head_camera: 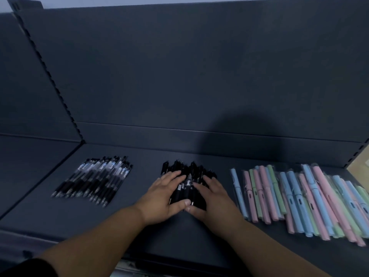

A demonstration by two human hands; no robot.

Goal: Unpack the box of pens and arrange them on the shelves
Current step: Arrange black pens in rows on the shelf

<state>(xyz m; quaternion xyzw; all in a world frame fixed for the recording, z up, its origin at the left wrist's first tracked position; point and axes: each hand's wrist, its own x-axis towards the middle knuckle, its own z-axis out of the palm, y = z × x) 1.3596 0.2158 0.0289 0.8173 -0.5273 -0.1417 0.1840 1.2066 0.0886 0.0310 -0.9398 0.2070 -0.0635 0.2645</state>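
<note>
Step in hand: squaring the black pens into one tidy group. My left grip and right grip are wide, fingers nearly straight. They cup the pile from either side with thumbs touching at its near end, and neither holds a single pen. The pile lies between them on the shelf. Next move, as I judge it: press inward evenly so the barrels lie parallel. Clear-barrelled pens lie well to the left and sleeved pastel pens to the right.

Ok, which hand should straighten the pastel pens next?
Probably the right hand: it rests on the right of the black pens, beside the pastel pens. The left hand would have to cross over.
</note>
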